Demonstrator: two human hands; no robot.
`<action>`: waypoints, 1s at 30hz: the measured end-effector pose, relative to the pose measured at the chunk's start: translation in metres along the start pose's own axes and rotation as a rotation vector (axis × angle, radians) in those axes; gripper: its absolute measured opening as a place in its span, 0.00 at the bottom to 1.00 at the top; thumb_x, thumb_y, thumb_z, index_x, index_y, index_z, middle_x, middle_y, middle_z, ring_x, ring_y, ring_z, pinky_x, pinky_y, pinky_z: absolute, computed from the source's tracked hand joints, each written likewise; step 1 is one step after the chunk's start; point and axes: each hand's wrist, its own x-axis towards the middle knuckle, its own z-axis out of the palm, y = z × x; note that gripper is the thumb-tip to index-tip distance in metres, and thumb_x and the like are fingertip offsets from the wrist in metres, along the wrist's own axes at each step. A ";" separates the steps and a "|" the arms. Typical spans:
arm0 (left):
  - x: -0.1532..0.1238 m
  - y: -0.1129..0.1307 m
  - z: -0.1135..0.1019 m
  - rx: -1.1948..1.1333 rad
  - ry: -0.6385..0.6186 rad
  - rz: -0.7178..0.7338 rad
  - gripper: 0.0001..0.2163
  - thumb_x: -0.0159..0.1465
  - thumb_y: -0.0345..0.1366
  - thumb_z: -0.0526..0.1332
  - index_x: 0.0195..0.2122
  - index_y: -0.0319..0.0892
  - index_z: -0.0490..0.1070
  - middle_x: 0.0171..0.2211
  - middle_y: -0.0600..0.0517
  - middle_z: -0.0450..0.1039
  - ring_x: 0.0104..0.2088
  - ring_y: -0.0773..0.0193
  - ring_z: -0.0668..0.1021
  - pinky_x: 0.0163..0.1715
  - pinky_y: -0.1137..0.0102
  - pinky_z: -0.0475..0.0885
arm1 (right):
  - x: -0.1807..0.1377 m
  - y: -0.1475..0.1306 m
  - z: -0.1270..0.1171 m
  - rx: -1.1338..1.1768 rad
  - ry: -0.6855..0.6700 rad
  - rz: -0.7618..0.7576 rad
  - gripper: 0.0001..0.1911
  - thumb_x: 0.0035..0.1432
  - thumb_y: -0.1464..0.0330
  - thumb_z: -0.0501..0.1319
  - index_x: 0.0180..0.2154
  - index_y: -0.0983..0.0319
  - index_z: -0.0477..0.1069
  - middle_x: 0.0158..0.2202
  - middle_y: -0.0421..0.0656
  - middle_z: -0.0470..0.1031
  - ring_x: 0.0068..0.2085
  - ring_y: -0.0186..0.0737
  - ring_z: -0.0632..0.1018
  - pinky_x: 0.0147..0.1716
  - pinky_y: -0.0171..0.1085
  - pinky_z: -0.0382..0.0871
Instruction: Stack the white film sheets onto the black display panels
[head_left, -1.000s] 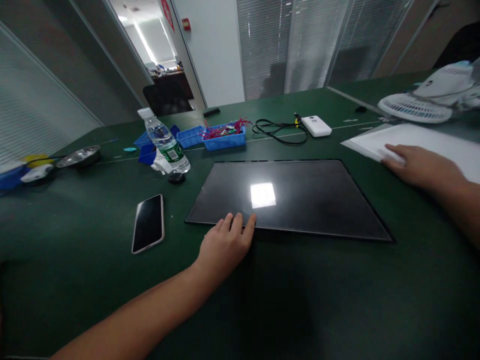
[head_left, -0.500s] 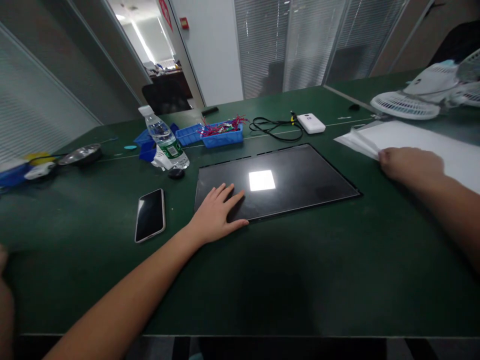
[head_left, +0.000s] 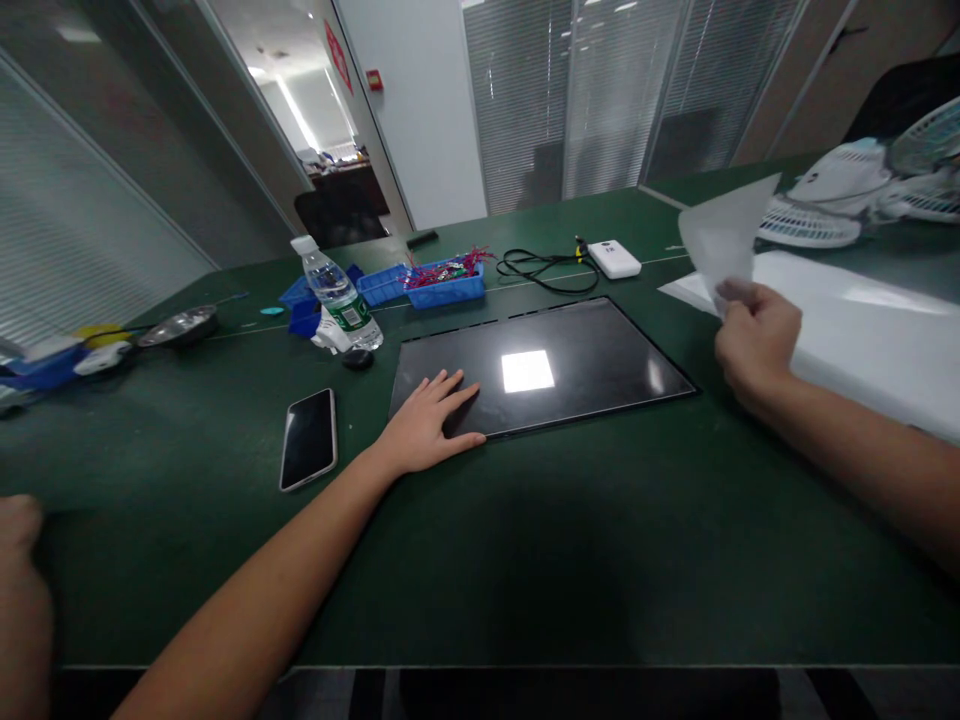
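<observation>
A black glossy panel [head_left: 585,355] lies flat on the green table [head_left: 525,560]. My left hand [head_left: 424,425] rests open and flat on the panel's near left corner, fingers spread. To the right, my right hand [head_left: 754,340] is closed in a pinch on a thin white sheet [head_left: 724,235], which it holds up off a stack of white sheets [head_left: 847,320]. The sheet stands up above the hand, its corner pointing up and right.
A phone [head_left: 309,452] lies left of my left hand. Behind it are a water bottle [head_left: 337,298], blue trays [head_left: 442,283] with coloured bits, a black cable [head_left: 540,268] and a white box [head_left: 615,258]. A white fan [head_left: 847,190] lies at the far right. Another person's hand [head_left: 22,590] shows at the lower left.
My right hand has pinched a sheet off the stack and lifted it. My left hand went from the panel's near edge onto its left corner and stays flat there. The view drew back.
</observation>
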 end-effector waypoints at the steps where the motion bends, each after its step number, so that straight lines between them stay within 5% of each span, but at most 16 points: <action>1: 0.000 -0.001 0.000 -0.001 0.000 0.002 0.47 0.68 0.72 0.58 0.79 0.46 0.59 0.82 0.41 0.47 0.81 0.38 0.52 0.79 0.39 0.48 | -0.010 -0.011 0.002 0.033 0.016 -0.020 0.30 0.74 0.68 0.47 0.69 0.69 0.72 0.65 0.57 0.78 0.63 0.48 0.79 0.65 0.47 0.70; 5: 0.000 -0.004 0.002 0.001 0.003 0.015 0.47 0.68 0.71 0.58 0.79 0.47 0.58 0.82 0.42 0.47 0.81 0.37 0.51 0.79 0.39 0.48 | -0.051 -0.053 -0.002 0.175 -0.139 -0.395 0.26 0.74 0.65 0.55 0.66 0.63 0.79 0.66 0.49 0.78 0.66 0.50 0.79 0.69 0.49 0.70; 9: 0.001 -0.004 0.003 0.008 0.003 0.019 0.46 0.68 0.71 0.57 0.79 0.46 0.59 0.82 0.42 0.47 0.81 0.37 0.52 0.79 0.39 0.47 | -0.076 -0.074 -0.009 -0.013 -0.489 -0.937 0.20 0.73 0.65 0.59 0.58 0.56 0.84 0.58 0.44 0.84 0.56 0.50 0.85 0.59 0.52 0.80; 12: 0.001 -0.004 0.002 0.015 -0.006 0.022 0.47 0.69 0.71 0.57 0.79 0.45 0.58 0.82 0.41 0.46 0.81 0.37 0.50 0.79 0.39 0.45 | -0.085 -0.078 -0.007 -0.107 -0.581 -1.131 0.19 0.75 0.62 0.59 0.57 0.56 0.84 0.59 0.47 0.84 0.57 0.52 0.85 0.55 0.52 0.80; 17: 0.001 -0.003 0.002 0.024 -0.022 0.023 0.47 0.69 0.71 0.56 0.80 0.45 0.57 0.82 0.40 0.45 0.82 0.38 0.48 0.79 0.39 0.44 | -0.079 -0.076 -0.003 -0.027 -0.670 -1.208 0.22 0.76 0.60 0.58 0.64 0.56 0.79 0.67 0.49 0.78 0.63 0.53 0.81 0.58 0.54 0.77; 23: 0.000 -0.003 0.004 0.007 -0.002 0.018 0.49 0.70 0.69 0.57 0.82 0.44 0.49 0.83 0.39 0.43 0.82 0.39 0.48 0.79 0.41 0.46 | -0.037 -0.046 -0.005 0.111 -0.758 -1.232 0.27 0.73 0.57 0.62 0.69 0.49 0.74 0.71 0.45 0.73 0.71 0.56 0.73 0.68 0.61 0.67; 27: -0.001 -0.003 0.004 0.004 0.000 0.020 0.48 0.70 0.69 0.57 0.82 0.45 0.47 0.83 0.40 0.39 0.82 0.37 0.47 0.79 0.40 0.47 | -0.009 -0.024 -0.008 0.035 -0.723 -1.160 0.22 0.73 0.55 0.60 0.61 0.51 0.82 0.65 0.46 0.80 0.66 0.59 0.78 0.66 0.63 0.68; 30: -0.002 -0.004 0.004 -0.002 0.016 0.032 0.47 0.71 0.68 0.57 0.82 0.46 0.48 0.83 0.40 0.38 0.82 0.36 0.47 0.78 0.40 0.47 | -0.006 -0.021 -0.009 0.019 -0.741 -1.114 0.20 0.75 0.56 0.58 0.51 0.53 0.87 0.54 0.46 0.86 0.55 0.54 0.84 0.59 0.56 0.76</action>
